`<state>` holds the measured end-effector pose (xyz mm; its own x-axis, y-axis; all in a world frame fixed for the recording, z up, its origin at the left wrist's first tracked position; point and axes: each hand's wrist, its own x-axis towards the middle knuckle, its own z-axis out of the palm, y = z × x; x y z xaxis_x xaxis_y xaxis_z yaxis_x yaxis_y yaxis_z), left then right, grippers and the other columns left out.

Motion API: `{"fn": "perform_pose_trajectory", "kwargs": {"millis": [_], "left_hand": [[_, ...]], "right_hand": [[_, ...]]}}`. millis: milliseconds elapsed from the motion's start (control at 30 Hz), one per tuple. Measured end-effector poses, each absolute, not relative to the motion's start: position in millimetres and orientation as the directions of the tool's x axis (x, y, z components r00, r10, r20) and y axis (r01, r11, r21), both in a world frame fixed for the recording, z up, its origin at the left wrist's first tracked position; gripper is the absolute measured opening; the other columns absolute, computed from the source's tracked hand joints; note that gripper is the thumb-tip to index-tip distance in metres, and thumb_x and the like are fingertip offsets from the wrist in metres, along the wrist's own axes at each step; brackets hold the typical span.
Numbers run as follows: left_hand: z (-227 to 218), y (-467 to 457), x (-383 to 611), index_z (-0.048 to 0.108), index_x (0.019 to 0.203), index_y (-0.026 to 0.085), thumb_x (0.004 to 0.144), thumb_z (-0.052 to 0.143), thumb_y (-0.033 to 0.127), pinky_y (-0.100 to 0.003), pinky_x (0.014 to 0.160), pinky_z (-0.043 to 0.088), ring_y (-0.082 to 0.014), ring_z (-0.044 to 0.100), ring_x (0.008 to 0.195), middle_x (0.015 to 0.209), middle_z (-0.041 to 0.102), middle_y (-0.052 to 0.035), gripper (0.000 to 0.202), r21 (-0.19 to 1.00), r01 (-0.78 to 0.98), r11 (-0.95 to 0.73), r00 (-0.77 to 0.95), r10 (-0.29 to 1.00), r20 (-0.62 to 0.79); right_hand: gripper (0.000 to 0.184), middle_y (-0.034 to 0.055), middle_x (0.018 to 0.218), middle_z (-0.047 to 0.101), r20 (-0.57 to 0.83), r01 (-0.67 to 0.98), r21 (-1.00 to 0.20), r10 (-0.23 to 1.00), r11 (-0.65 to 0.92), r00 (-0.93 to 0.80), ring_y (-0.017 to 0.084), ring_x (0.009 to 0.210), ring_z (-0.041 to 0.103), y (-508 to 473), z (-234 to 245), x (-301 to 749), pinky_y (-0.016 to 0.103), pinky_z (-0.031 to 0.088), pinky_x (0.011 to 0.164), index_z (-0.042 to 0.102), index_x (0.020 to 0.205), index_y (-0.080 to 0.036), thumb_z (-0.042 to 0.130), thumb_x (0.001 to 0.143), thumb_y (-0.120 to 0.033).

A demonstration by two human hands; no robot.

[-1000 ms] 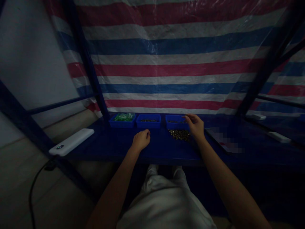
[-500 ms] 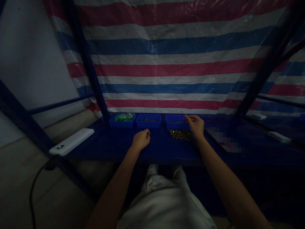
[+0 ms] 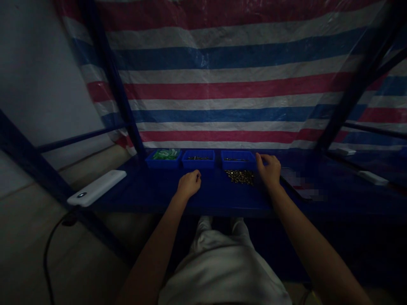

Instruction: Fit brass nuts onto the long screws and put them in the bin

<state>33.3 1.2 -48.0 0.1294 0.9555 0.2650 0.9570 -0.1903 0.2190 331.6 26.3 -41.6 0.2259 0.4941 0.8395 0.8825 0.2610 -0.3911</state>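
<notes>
My left hand (image 3: 189,184) rests on the blue table in front of the middle blue bin (image 3: 199,164), its fingers curled together; whatever they hold, if anything, is hidden. Small metal pieces lie in that bin. My right hand (image 3: 269,170) is just right of the right blue bin (image 3: 238,165), thumb and forefinger slightly apart, with nothing visible between them. A few thin metal pieces (image 3: 234,159) lie inside the right bin. In front of it is a pile of small brass-coloured metal parts (image 3: 241,177), to the left of my right hand.
A left blue bin (image 3: 163,164) holds green-and-white packets (image 3: 165,154). A flat phone-like device (image 3: 297,184), partly blurred out, lies right of my right hand. A white oblong device (image 3: 97,188) with a cable sits at the table's left end. Blue frame posts (image 3: 119,93) flank a striped sheet (image 3: 206,89).
My right hand has moved right, from over the right bin to beside it, and its fingertips have parted a little. My left hand has stayed in place.
</notes>
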Motion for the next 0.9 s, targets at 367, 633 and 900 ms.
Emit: {"fn": "perform_pose_trajectory", "kwargs": {"millis": [367,633,900], "left_hand": [[-46,-1,34,0.057,0.097,0.024,0.081,0.042,0.023,-0.025,0.071,0.042,-0.0163,0.060,0.083,0.091,0.066,-0.0029,0.022,0.230,0.955,-0.187,0.126,0.959,0.255],[-47,0,34,0.057,0.095,0.024,0.081,0.042,0.024,-0.025,0.069,0.042,-0.0162,0.061,0.081,0.090,0.066,-0.0027,0.021,0.224,0.955,-0.193,0.130,0.955,0.266],[-47,0,35,0.058,0.097,0.024,0.081,0.042,0.025,-0.024,0.069,0.042,-0.0158,0.060,0.082,0.090,0.066,-0.0022,0.022,0.223,0.960,-0.168,0.110,0.962,0.251]], "right_hand": [[0.019,0.0061,0.081,0.066,0.621,0.866,-0.355,0.781,0.352,-0.063,0.019,0.074,0.059,22,-81,362,0.033,0.046,0.073,0.066,0.079,-0.019,0.051,0.078,-0.030],[0.014,0.0073,0.080,0.064,0.578,0.936,-0.263,0.815,0.236,-0.043,0.019,0.073,0.059,27,-85,366,0.031,0.044,0.069,0.066,0.079,-0.018,0.054,0.076,-0.023],[0.013,0.0061,0.077,0.064,0.570,0.946,-0.263,0.822,0.192,-0.009,0.019,0.071,0.058,30,-87,368,0.030,0.044,0.067,0.065,0.077,-0.018,0.056,0.075,-0.028]]}}
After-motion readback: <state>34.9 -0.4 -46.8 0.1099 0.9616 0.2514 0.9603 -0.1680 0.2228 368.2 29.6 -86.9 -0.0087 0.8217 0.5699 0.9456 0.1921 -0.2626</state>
